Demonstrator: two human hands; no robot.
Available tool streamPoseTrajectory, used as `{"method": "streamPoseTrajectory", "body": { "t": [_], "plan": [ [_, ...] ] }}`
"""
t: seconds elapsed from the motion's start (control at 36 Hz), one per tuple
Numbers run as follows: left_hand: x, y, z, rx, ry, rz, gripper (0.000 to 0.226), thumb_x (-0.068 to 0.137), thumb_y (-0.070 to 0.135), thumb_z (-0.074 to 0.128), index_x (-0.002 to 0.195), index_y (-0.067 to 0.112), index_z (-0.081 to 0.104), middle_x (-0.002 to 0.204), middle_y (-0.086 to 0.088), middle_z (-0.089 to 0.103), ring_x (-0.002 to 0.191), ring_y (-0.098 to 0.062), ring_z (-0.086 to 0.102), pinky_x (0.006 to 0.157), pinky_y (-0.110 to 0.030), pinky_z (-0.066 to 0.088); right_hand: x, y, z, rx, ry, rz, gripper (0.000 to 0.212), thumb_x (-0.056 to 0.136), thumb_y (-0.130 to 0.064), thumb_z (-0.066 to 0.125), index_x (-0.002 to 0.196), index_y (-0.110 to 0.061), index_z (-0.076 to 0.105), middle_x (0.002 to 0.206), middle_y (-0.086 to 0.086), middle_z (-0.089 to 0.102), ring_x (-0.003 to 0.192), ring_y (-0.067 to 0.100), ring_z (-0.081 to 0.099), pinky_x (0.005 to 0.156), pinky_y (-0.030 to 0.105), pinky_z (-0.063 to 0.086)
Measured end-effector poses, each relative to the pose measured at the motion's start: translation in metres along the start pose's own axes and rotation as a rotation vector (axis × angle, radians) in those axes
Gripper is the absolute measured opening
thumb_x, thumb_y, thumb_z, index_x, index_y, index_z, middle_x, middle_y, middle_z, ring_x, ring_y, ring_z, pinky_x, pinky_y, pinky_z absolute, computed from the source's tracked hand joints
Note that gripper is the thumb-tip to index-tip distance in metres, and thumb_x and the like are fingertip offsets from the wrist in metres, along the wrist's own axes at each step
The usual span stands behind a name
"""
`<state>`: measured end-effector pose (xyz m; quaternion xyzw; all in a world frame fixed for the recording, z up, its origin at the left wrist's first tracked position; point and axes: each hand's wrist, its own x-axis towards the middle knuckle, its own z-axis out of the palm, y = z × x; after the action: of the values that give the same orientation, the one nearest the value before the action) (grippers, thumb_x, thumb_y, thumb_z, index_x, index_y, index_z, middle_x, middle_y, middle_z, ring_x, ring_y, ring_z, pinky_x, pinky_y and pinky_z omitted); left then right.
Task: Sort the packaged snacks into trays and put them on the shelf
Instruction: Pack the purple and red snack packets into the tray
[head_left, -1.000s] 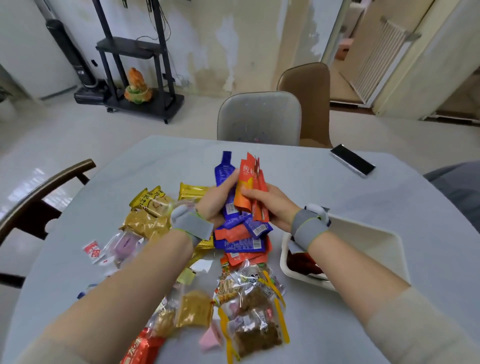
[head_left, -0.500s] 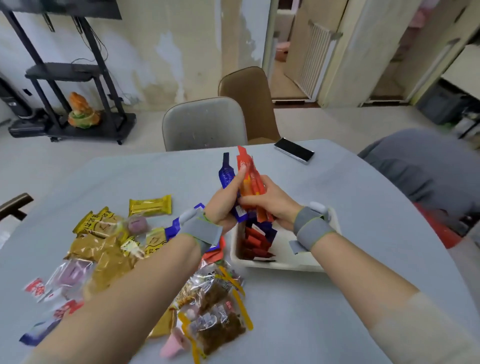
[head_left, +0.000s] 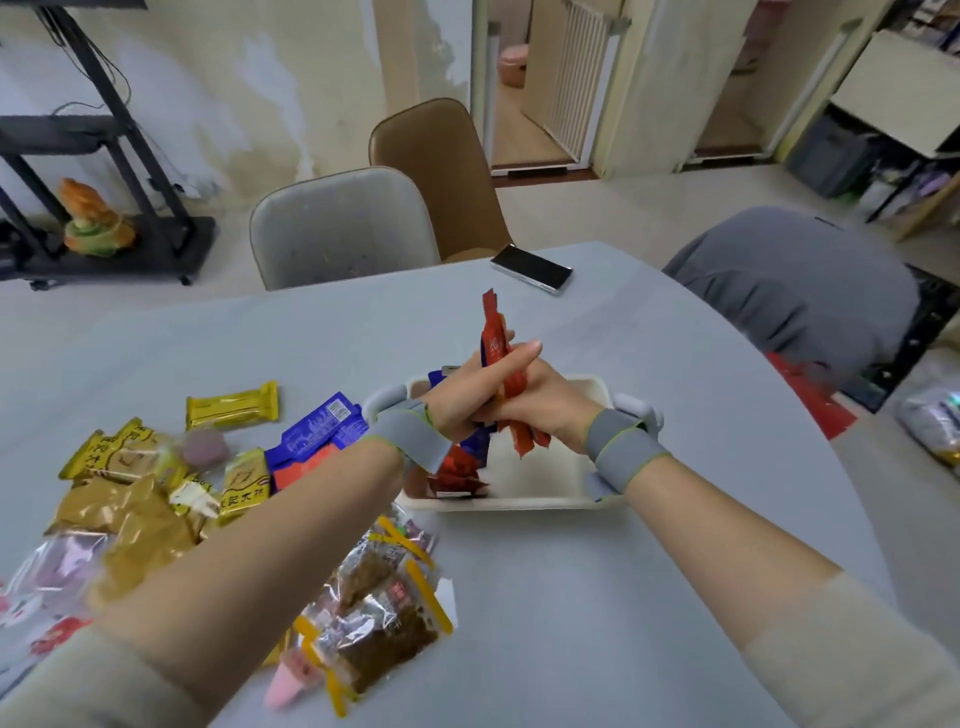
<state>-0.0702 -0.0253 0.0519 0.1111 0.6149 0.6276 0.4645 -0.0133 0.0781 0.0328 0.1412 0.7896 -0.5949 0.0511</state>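
both hands (head_left: 498, 400) clasp orange packets (head_left: 498, 358) above tray (head_left: 597, 387); bare tabletop (head_left: 597, 597) right.

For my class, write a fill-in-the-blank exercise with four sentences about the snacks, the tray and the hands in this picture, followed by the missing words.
1. Both hands, the left hand and the right hand, hold a bundle of red and ____ snack sticks.
2. The bundle is held above the white ____.
3. A ____ lies on the table near the far edge.
4. The single wrapped bar lying apart from the pile is ____.

Missing words: blue; tray; phone; yellow
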Motion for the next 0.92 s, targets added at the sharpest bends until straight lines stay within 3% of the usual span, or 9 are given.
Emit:
{"method": "streamPoseTrajectory", "body": {
  "t": [0.06, 0.17, 0.28, 0.36, 0.47, 0.61, 0.75, 0.83, 0.92],
  "plan": [
    [0.002, -0.002, 0.002, 0.086, -0.009, 0.004, 0.082, 0.079, 0.053, 0.065, 0.145, 0.018, 0.032, 0.139, -0.003, 0.048, 0.128, -0.023, 0.047, 0.111, -0.039, 0.035, 0.000, 0.009, 0.002, 0.001, 0.058, 0.007, 0.054, 0.071, 0.001, 0.075, 0.117, -0.003, 0.048, 0.082, 0.004, 0.067, 0.074, 0.010, 0.068, 0.064, 0.026, 0.055],
    [0.012, -0.002, -0.002, 0.311, 0.221, 0.104, 0.035, 0.082, 0.036, 0.072, 0.110, 0.019, 0.059, 0.094, 0.004, 0.067, 0.080, -0.006, 0.068, 0.074, -0.027, 0.056, 0.003, 0.039, 0.005, 0.003, 0.154, 0.095, 0.067, 0.070, -0.012, 0.078, 0.121, -0.016, 0.035, 0.102, 0.009, 0.064, 0.090, 0.022, 0.067, 0.078, 0.038, 0.059],
    [0.026, -0.005, -0.007, 0.574, 0.252, 0.049, 0.030, 0.077, 0.026, 0.077, 0.098, 0.007, 0.066, 0.091, -0.007, 0.071, 0.078, -0.018, 0.069, 0.068, -0.027, 0.060, 0.004, 0.063, 0.013, -0.082, 0.219, 0.099, 0.061, 0.071, -0.023, 0.077, 0.113, -0.023, 0.033, 0.103, 0.001, 0.060, 0.094, 0.021, 0.063, 0.079, 0.036, 0.053],
    [0.041, -0.009, -0.003, 0.817, 0.320, 0.038, 0.023, 0.075, 0.021, 0.076, 0.081, 0.004, 0.062, 0.089, -0.015, 0.069, 0.083, -0.029, 0.068, 0.076, -0.041, 0.058, 0.006, 0.074, 0.018, -0.127, 0.243, 0.091, 0.063, 0.072, -0.020, 0.078, 0.117, -0.019, 0.033, 0.106, 0.001, 0.057, 0.093, 0.020, 0.058, 0.073, 0.028, 0.043],
    [0.057, -0.018, -0.001, 1.065, 0.283, 0.076, 0.029, 0.077, 0.021, 0.070, 0.059, 0.012, 0.049, 0.065, -0.004, 0.056, 0.062, -0.021, 0.053, 0.058, -0.032, 0.044, 0.013, 0.090, 0.020, -0.122, 0.235, 0.126, 0.074, 0.063, -0.026, 0.085, 0.111, -0.020, 0.028, 0.113, 0.002, 0.053, 0.102, 0.020, 0.056, 0.079, 0.031, 0.047],
    [0.067, -0.030, -0.003, 1.225, 0.158, 0.129, 0.018, 0.082, 0.019, 0.066, 0.075, 0.003, 0.067, 0.076, -0.015, 0.065, 0.073, -0.029, 0.060, 0.070, -0.038, 0.049, 0.010, 0.097, -0.002, -0.075, -0.002, 0.250, 0.080, 0.069, -0.020, 0.084, 0.120, -0.019, 0.021, 0.107, -0.006, 0.052, 0.090, 0.000, 0.054, 0.070, 0.013, 0.045],
    [0.076, -0.042, -0.004, 1.254, 0.009, 0.166, 0.016, 0.086, 0.015, 0.066, 0.086, 0.000, 0.071, 0.080, -0.012, 0.067, 0.074, -0.023, 0.057, 0.067, -0.027, 0.041, 0.014, 0.116, -0.027, -0.240, -0.138, 0.364, 0.082, 0.062, -0.012, 0.081, 0.130, -0.018, 0.035, 0.117, 0.006, 0.058, 0.107, 0.023, 0.059, 0.095, 0.041, 0.050],
    [0.080, -0.055, -0.005, 1.245, -0.106, 0.187, 0.016, 0.086, 0.014, 0.065, 0.094, 0.004, 0.074, 0.092, -0.011, 0.073, 0.087, -0.026, 0.067, 0.079, -0.034, 0.050, 0.014, 0.120, -0.030, -0.217, -0.134, 0.434, 0.048, 0.078, 0.003, 0.060, 0.122, -0.013, 0.049, 0.099, 0.008, 0.057, 0.086, 0.026, 0.058, 0.072, 0.037, 0.054],
    [0.078, -0.061, -0.004, 1.283, -0.157, 0.176, 0.017, 0.086, 0.016, 0.064, 0.097, 0.012, 0.075, 0.090, -0.007, 0.074, 0.086, -0.025, 0.068, 0.077, -0.035, 0.053, 0.013, 0.119, -0.027, -0.178, -0.136, 0.526, 0.027, 0.085, 0.008, 0.042, 0.093, -0.012, 0.058, 0.075, 0.007, 0.053, 0.064, 0.023, 0.054, 0.062, 0.035, 0.053]
  ]
}}
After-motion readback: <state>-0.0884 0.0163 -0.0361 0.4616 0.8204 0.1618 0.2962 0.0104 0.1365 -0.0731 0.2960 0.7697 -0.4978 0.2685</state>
